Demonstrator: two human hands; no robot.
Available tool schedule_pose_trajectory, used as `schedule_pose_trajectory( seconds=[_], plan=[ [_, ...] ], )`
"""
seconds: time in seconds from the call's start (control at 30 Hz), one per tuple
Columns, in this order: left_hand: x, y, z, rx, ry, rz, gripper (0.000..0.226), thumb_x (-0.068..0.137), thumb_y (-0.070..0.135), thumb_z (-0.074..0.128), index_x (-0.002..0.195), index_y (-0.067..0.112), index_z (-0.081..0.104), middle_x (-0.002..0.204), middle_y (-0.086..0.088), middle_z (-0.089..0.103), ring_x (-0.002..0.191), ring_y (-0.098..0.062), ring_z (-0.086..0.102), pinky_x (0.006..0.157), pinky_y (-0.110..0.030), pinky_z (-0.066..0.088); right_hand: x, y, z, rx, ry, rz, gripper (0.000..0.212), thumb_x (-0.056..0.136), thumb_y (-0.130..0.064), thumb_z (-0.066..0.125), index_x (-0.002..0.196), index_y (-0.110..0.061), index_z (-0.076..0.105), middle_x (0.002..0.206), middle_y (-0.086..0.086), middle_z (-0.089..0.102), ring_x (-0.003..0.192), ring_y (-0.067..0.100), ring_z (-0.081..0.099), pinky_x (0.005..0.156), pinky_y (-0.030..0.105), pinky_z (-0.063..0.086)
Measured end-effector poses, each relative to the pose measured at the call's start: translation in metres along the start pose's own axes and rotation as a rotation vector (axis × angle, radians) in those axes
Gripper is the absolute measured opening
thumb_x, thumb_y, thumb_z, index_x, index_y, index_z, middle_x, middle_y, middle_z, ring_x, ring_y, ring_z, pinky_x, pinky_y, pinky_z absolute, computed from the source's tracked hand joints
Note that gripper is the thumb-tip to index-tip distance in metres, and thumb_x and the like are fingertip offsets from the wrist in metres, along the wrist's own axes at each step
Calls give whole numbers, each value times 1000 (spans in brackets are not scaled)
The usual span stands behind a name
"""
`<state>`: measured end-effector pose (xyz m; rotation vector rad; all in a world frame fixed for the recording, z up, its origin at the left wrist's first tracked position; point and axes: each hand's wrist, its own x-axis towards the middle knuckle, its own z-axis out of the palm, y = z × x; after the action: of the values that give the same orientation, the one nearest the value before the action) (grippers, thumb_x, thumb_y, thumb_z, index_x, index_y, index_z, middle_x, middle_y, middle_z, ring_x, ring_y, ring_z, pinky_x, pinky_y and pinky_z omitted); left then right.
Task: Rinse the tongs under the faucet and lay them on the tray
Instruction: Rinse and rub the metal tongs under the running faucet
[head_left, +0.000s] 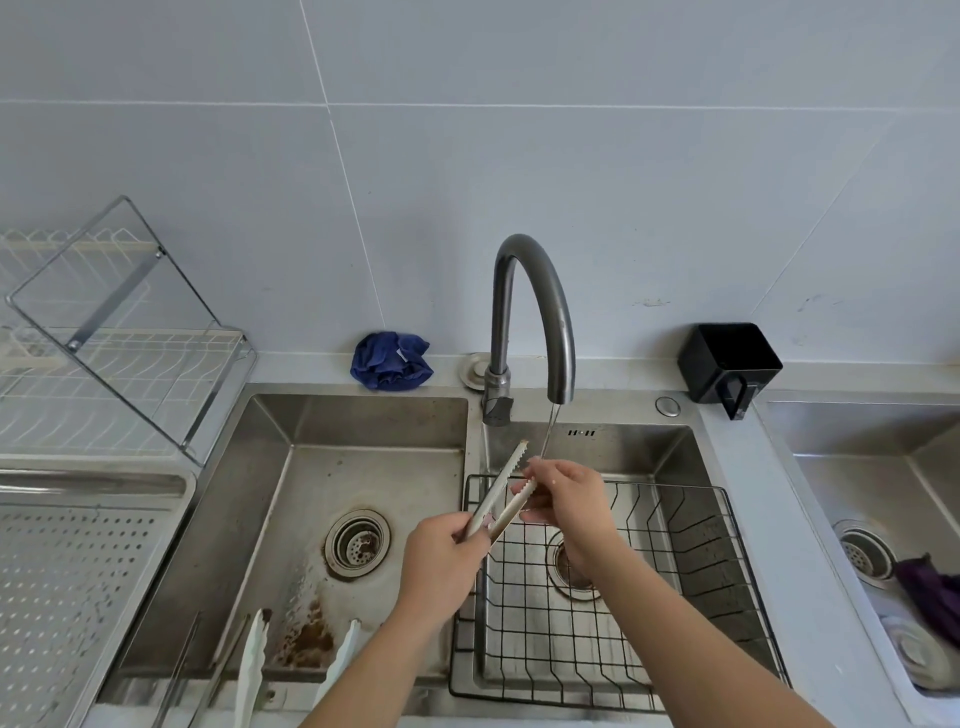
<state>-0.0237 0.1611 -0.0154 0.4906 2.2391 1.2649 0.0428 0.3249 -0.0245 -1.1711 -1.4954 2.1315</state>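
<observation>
Head view: left hand gripped the tongs by the hinge; right hand pinched one arm under the running faucet

I see my body as two bare arms. My left forearm shows from about six o'clock at the bottom edge, my right forearm from about five o'clock. Both are uncovered right up to the wrist (the edge cuts off my upper arms). My left hand and right hand are bare too, with fingernails too small to make out.
</observation>
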Motion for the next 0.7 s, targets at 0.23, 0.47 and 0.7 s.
schedule_pose_trajectory(
  seconds=[0.23, 0.47, 0.7],
  plan=[
    [8, -8, -3, 11, -6, 23, 41, 90, 24, 67, 52, 18, 53, 45, 9, 38, 46, -10, 34, 49, -28, 27, 1, -3, 0, -33, -93, 4, 10, 94, 2, 64, 102, 4, 68, 92, 25, 77, 70, 26, 73, 54, 30, 60],
    [9, -6, -1, 16, 9, 19, 40, 91, 23, 67, 52, 27, 60, 44, 9, 42, 43, -7, 34, 43, -19, 26, 2, -1, 4, -48, -55, -21, 18, 104, -13, 55, 105, -3, 70, 87, 15, 79, 68, 22, 72, 54, 33, 60],
    [6, -2, 1, 31, 26, 59, 29, 87, 16, 66, 60, 11, 57, 46, 7, 37, 46, -9, 30, 47, -25, 24, -2, 4, 5, 53, 64, -17, 34, 108, -28, 50, 98, -2, 70, 83, 25, 76, 54, 22, 65, 44, 30, 51]
  ],
)
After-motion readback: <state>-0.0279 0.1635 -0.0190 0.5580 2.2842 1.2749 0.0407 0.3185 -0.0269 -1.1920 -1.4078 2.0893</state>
